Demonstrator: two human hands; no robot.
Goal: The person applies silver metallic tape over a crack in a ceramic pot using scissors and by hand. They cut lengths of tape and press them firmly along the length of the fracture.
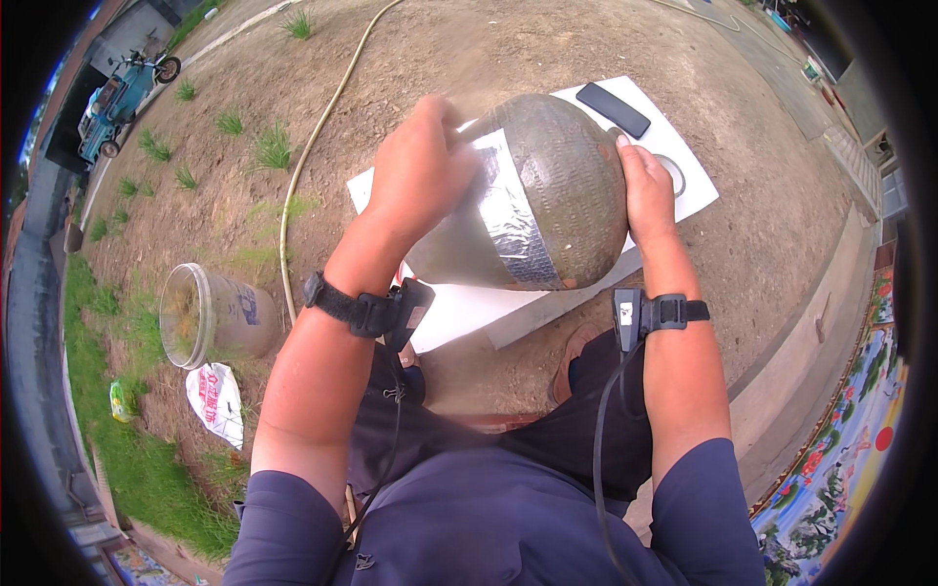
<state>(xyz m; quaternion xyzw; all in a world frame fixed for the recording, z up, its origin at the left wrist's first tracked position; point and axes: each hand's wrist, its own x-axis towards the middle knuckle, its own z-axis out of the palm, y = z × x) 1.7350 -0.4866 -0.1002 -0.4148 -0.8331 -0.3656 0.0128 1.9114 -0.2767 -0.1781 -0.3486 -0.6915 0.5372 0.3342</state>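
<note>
A large, rounded grey-brown jar (576, 195) with a rough dimpled surface lies tilted over a white board (449, 317) before me. A wide strip of shiny silver foil tape (509, 210) runs across its side. My left hand (415, 171) is closed at the jar's left side, beside the upper end of the tape; its fingertips are hidden and slightly blurred. My right hand (647, 190) grips the jar's right end, thumb on top. On the board beyond lie a dark phone (613, 109) and, beside my right hand, a pale ring (681, 174), partly covered.
Bare soil surrounds the board. A long hose (311, 156) curves along the left, past a clear plastic bucket (200, 317) and a white bag (215, 402). A blue three-wheeled vehicle (115, 103) stands far left. A concrete ledge (816, 322) runs along the right.
</note>
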